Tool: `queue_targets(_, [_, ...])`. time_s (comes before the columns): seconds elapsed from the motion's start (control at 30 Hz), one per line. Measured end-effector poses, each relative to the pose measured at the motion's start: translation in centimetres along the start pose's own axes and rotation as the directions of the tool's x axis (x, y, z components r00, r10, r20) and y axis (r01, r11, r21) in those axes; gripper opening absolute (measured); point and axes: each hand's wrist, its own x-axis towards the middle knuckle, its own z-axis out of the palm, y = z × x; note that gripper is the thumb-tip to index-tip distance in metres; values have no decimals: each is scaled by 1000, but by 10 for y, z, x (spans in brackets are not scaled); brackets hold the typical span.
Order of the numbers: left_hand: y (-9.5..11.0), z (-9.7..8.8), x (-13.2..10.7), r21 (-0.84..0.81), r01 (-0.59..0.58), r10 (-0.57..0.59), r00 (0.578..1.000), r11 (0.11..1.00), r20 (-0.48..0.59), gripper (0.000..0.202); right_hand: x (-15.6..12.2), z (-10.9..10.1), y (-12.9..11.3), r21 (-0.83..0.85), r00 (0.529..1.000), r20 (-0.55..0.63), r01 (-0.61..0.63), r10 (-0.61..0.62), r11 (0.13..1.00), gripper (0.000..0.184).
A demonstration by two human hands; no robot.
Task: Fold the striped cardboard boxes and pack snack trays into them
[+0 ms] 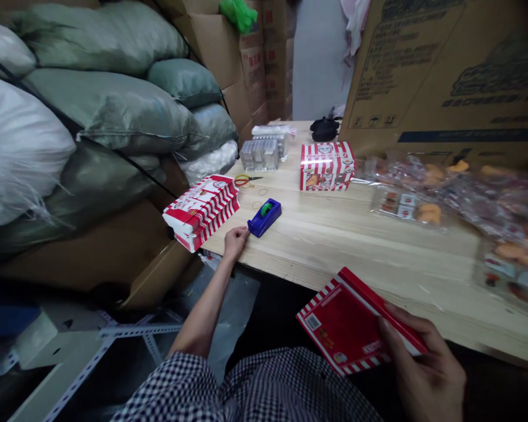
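My right hand (pixel 426 357) grips a red box with striped red-and-white edges (pixel 343 328) by its right end, thumb on the face that carries a barcode. The box is tilted in front of the table's near edge. At the front end of a blue tape dispenser (pixel 264 218) with a green core is my left hand (pixel 236 241). Its fingers are pinched together; any piece of tape in them is too small to make out. Left of that hand lies a stack of folded red-and-white striped cartons (pixel 202 208).
Yellow-handled scissors (pixel 243 180) and rubber bands (pixel 263 191) lie behind the dispenser. Farther back stand clear plastic cases (pixel 259 153) and an upright striped box (pixel 327 166). Bagged toy food pieces (pixel 431 212) cover the table's right side. Large sacks (pixel 114 105) are piled at left.
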Motion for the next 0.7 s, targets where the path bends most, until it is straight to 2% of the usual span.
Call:
queue_targets(0.1, [19,5,-23,1,-36,36,999,999,-6,20,-3,4,-11,-38,978,-82,191,-194,981,15])
queue_targets(0.2, [60,25,-71,-83,-83,93,988,993,125,22,2,12,-28,-61,883,-167,434,-438,899,21])
queue_targets(0.27, [96,40,-113,-183,-133,182,943,974,279,17,10,19,-34,-78,836,-112,531,-537,844,29])
queue_targets(0.33, [129,55,-152,-240,-154,234,906,959,354,10,19,25,-32,-90,826,12,562,-563,822,35])
queue_targets(0.4, [150,70,-180,-314,-95,232,871,945,433,6,26,31,-24,-88,819,136,570,-557,817,40])
queue_targets(0.47, [157,83,-194,-367,9,189,845,930,500,6,29,34,-16,-75,799,209,588,-564,806,41])
queue_targets(0.5, [157,88,-196,-384,70,159,832,921,532,13,30,36,-12,-77,792,224,595,-567,800,42])
queue_targets(0.63, [142,105,-193,-432,278,55,786,858,615,70,27,37,-8,-105,789,195,608,-583,787,42])
queue_targets(0.7, [134,110,-190,-449,333,25,780,829,626,82,26,37,-9,-98,780,195,618,-594,780,46])
